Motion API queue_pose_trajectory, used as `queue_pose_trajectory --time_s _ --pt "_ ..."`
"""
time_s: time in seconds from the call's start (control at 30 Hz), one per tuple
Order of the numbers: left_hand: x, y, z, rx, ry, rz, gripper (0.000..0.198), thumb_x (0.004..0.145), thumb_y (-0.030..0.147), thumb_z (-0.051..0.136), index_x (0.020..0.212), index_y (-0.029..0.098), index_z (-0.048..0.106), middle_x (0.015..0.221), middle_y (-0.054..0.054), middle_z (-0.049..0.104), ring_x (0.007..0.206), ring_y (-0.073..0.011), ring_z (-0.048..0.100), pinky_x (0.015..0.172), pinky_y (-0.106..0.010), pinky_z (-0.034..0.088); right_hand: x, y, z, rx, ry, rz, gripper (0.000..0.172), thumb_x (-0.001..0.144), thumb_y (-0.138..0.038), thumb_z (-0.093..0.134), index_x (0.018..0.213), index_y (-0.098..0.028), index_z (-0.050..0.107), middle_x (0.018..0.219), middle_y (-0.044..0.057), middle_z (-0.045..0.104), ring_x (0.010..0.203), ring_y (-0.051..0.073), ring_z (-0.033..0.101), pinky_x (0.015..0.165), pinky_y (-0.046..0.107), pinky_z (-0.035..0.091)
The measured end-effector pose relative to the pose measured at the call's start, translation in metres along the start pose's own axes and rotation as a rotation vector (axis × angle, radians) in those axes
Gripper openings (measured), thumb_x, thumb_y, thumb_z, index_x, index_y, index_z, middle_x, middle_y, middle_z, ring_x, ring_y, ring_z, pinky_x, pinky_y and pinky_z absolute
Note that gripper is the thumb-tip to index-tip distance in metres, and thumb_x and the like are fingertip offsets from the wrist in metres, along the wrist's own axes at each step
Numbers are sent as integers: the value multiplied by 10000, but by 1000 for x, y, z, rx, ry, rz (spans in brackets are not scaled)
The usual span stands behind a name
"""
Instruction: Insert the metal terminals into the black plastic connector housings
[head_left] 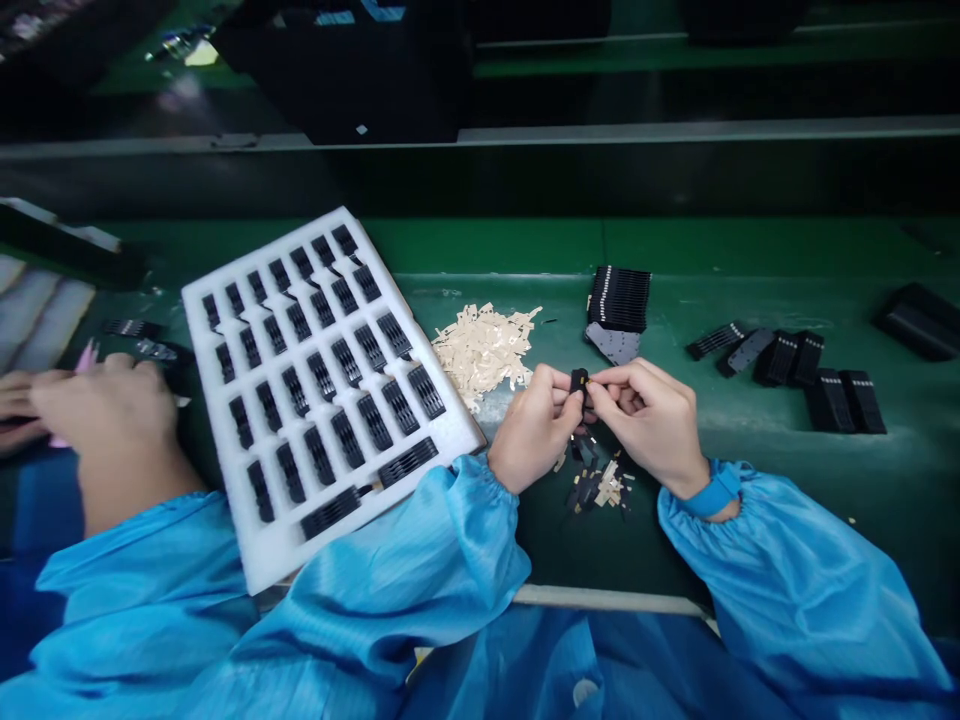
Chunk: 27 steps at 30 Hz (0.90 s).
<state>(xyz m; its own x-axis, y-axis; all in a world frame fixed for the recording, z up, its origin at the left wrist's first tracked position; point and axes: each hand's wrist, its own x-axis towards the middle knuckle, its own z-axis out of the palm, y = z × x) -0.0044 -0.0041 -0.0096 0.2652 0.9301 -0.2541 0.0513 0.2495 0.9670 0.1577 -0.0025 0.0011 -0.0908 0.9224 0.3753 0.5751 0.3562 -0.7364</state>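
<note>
Gripping a small black block (578, 380) from both sides, our left hand (532, 425) and right hand (658, 415) meet over the dark green bench top (757, 440), each closed on the piece. On the near side of the hands we note a scatter of small black and cream-coloured bits (609, 485), while beyond and to the left lies a heap of thin, flat cream pieces (484, 347), next to a white foam-like tray (262, 562) slotted with ribbed black parts (347, 438).

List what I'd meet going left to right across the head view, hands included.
Co-worker's hand → white tray → pale pieces → left hand → held black part → right hand → loose black blocks → large dark block.
</note>
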Motion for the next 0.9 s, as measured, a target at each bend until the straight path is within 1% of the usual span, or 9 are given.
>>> queue_pose_trajectory --time_s 0.07,0.2,0.43,0.53,0.63,0.77,0.9 --pt "0 0 -1 14 10 10 146 942 298 593 973 208 483 817 -5 707 733 -143 717 683 -266 590 0 -2 0 -6 -13 -9 72 879 -160 650 842 -210 685 683 -20 551 558 110 473 541 271 417" --pt "-1 1 -2 28 29 16 161 926 291 619 962 210 485 777 11 699 676 -131 700 624 -230 541 1 -4 0 -4 -22 4 65 847 -146 648 830 -207 661 697 -20 558 549 101 461 535 264 420" --pt "-4 5 3 -29 25 4 164 939 308 602 960 208 474 743 18 677 654 -125 693 582 -209 502 -2 -6 6 78 58 137 91 808 -144 650 765 -214 612 634 -35 556 512 101 473 481 252 405" --pt "-6 7 5 -18 36 8 160 941 304 598 957 205 473 753 16 676 648 -118 687 566 -200 485 -5 -7 8 100 77 166 98 793 -135 656 758 -213 607 625 -41 541 507 97 464 476 247 401" --pt "-6 7 6 -15 38 9 159 945 307 591 955 204 470 744 18 669 639 -117 682 561 -201 482 -6 -7 9 105 84 176 103 788 -135 658 756 -213 601 626 -43 530 506 96 452 475 248 394" --pt "-7 7 7 -63 20 12 186 942 332 596 945 207 458 681 40 627 613 -123 670 582 -220 511 -5 -9 9 94 96 177 108 789 -135 658 749 -212 595 617 -49 515 500 92 435 475 248 386" --pt "-7 7 7 -88 8 7 180 950 321 581 941 205 444 664 51 606 583 -110 648 580 -217 514 -5 -10 9 90 99 180 102 789 -141 663 747 -207 598 621 -48 511 502 88 428 480 245 381"
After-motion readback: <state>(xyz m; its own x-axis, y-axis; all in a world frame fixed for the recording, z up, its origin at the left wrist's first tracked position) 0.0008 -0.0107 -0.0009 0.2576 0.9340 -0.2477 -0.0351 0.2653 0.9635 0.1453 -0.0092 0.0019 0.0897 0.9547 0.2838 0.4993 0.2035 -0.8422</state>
